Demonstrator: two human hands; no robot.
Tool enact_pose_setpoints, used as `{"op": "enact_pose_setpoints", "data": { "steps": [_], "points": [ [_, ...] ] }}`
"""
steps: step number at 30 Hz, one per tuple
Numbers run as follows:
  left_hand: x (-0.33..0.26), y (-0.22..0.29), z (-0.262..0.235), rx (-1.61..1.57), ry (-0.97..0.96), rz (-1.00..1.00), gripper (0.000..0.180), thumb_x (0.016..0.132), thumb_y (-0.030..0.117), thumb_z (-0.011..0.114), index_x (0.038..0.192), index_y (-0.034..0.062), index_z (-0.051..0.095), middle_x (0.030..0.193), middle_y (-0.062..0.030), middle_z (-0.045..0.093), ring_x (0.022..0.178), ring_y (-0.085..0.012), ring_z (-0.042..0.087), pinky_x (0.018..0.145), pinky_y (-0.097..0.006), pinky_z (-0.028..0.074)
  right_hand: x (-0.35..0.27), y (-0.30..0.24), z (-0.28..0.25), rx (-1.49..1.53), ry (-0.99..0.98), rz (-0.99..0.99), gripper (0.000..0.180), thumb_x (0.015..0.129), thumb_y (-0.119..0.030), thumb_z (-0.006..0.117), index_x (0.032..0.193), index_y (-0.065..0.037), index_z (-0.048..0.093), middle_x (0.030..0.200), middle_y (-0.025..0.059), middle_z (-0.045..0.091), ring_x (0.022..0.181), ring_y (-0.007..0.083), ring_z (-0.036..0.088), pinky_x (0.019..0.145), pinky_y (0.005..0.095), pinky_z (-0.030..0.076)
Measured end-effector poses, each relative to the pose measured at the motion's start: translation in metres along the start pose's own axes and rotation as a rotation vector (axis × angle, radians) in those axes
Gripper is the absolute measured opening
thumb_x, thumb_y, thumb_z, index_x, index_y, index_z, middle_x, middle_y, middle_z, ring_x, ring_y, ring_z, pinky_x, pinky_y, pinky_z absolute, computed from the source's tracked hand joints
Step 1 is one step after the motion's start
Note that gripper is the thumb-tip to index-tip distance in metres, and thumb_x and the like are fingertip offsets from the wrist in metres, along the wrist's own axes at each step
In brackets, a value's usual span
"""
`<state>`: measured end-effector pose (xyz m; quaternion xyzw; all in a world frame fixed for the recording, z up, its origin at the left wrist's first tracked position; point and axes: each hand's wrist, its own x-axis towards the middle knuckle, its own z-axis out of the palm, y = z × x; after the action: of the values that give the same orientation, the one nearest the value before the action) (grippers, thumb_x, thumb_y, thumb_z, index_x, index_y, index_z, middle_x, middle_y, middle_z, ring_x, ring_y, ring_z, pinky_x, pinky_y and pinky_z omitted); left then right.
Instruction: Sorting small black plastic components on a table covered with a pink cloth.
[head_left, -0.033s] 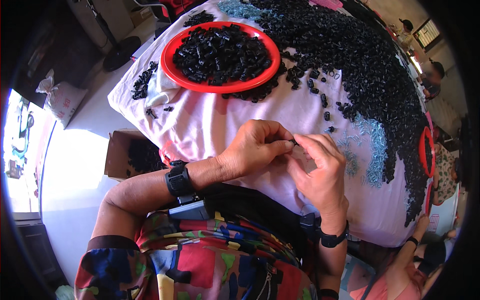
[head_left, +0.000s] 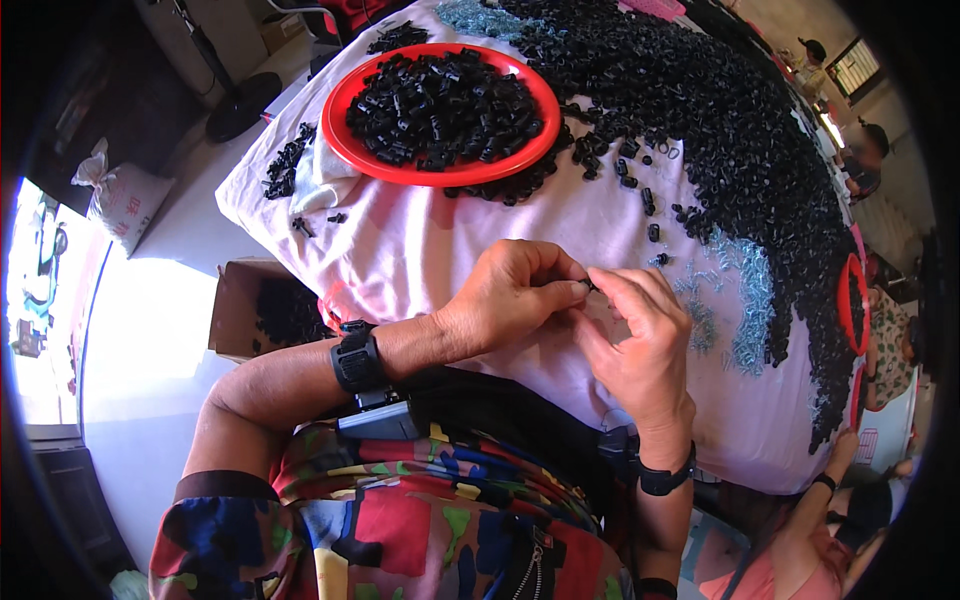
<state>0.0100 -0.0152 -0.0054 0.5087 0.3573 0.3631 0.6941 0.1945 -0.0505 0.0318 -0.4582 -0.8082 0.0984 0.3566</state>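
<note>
I'm pinching a small black part (head_left: 590, 286) between left hand (head_left: 510, 295) and right hand (head_left: 640, 335) fingertips mid-frame, keeping it aligned squarely.

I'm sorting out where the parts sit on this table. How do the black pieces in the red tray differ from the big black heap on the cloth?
The black pieces in the red tray are held inside its raised rim; the big black heap lies loose on the pink cloth.
The tray batch is small and round in outline; the heap is far larger, stretching along the table's right side.
Both look like the same small black parts.
</note>
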Motion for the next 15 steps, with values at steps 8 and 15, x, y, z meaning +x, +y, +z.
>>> {"op": "enact_pose_setpoints", "data": {
  "steps": [8,15],
  "points": [
    [0.006,-0.003,-0.003,0.094,-0.036,0.037,0.020,0.098,0.015,0.070,0.105,-0.0033,0.070,0.088,-0.0043,0.073,0.077,-0.0071,0.064,0.067,-0.024,0.052,-0.001,0.002,0.004,-0.143,0.062,-0.128,0.040,0.072,0.004,0.079,0.111,0.003,0.069,0.098,0.0130,0.069,0.087,0.0315,0.064,0.077,0.0402,0.055],
    [-0.002,0.017,-0.001,-0.082,-0.065,-0.153,0.023,0.100,0.024,0.071,0.108,0.0027,0.070,0.096,-0.0018,0.072,0.090,-0.0071,0.064,0.078,-0.025,0.052,-0.001,-0.003,0.004,-0.119,0.087,-0.080,0.048,0.071,0.003,0.080,0.117,0.003,0.069,0.100,0.0125,0.069,0.088,0.0304,0.064,0.078,0.0399,0.055]
  ]
}}
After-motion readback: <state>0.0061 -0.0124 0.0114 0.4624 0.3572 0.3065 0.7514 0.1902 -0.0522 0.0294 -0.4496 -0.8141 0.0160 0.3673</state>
